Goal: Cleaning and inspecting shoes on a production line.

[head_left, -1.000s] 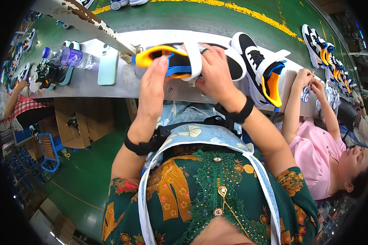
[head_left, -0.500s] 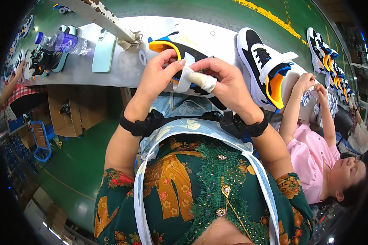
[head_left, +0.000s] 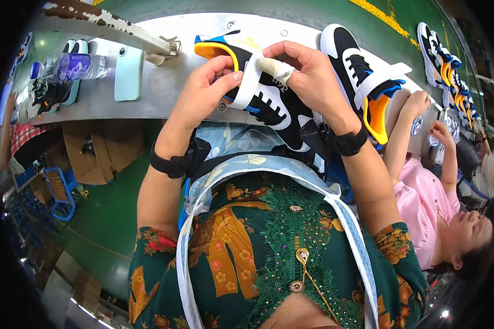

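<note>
A black and white sneaker point(head_left: 282, 112) with a yellow lining and blue trim is tilted at the bench's near edge, its toe toward the lower right. Its white strap point(head_left: 248, 82) crosses the shoe above the black laces. My left hand point(head_left: 206, 90) is closed on the collar side, thumb and fingertips at the yellow lining beside the strap. My right hand point(head_left: 313, 82) pinches the far end of the strap from the other side. A pale cover taped with white wraps one of its fingers. The right fingertips partly hide the strap end.
A matching sneaker point(head_left: 362, 74) stands on the bench point(head_left: 192, 24) at right, its strap sticking out. At left lie a mint-green phone point(head_left: 128, 74) and a water bottle point(head_left: 74, 67), near a metal post point(head_left: 115, 27). A co-worker in pink point(head_left: 422, 192) sits at right; more sneakers point(head_left: 450, 71) stand beyond.
The sneaker has turned, bringing its laces and toe into sight. Its strap, earlier bent up between my fingers, now lies straight across the shoe. My hands have moved a little farther apart.
</note>
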`<state>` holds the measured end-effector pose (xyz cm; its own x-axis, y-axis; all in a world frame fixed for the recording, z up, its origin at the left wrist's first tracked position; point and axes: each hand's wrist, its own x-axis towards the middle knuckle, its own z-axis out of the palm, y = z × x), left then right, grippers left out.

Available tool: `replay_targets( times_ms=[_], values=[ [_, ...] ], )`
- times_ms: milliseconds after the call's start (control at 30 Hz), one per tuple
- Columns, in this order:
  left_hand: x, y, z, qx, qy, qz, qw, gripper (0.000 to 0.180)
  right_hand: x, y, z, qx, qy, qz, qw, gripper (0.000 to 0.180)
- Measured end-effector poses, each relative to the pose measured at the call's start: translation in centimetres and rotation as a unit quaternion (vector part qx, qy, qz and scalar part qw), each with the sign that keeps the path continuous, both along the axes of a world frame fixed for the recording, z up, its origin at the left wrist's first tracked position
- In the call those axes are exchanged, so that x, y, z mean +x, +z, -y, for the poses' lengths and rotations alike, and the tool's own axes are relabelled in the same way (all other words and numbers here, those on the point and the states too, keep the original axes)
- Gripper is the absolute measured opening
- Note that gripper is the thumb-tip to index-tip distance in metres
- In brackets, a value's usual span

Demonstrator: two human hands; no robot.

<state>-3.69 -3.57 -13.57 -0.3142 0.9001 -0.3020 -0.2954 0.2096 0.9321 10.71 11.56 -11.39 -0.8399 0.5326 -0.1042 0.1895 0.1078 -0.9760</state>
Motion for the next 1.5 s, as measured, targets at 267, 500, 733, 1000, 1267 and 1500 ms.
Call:
replay_targets(
  times_ms=[267, 500, 733, 1000, 1267, 1500],
  values=[
    [0.2, 0.8, -0.2, -0.027, 0.008, -0.078, 0.997, 0.025, -0.4, 0.1, 0.1, 0.064, -0.008, 0.001, 0.998, 0.016],
    [0.5, 1.4, -0.4, -0.080, -0.012, -0.101, 0.992, 0.031, -0.5, -0.9, 1.3, 0.299, -0.038, 0.005, 0.953, 0.027],
    [0.6, 1.4, 0.6, -0.017, 0.117, -0.072, 0.990, 0.018, 6.6, 6.2, -0.7, 0.344, -0.042, 0.033, 0.937, 0.041],
    [-3.2, 4.7, 1.8, -0.079, 0.144, -0.013, 0.986, 0.036, 20.6, 6.3, -1.6, 0.444, -0.017, 0.293, 0.847, 0.025],
    [4.3, 7.7, -0.6, 0.098, 0.094, -0.512, 0.848, 0.021, 15.1, 3.5, 4.6, 0.324, -0.030, 0.166, 0.931, 0.025],
    [11.1, 3.6, -7.0, 0.191, -0.039, -0.503, 0.842, 0.027, 15.2, 4.6, 1.3, 0.248, -0.253, 0.151, 0.923, 0.036]
  ],
)
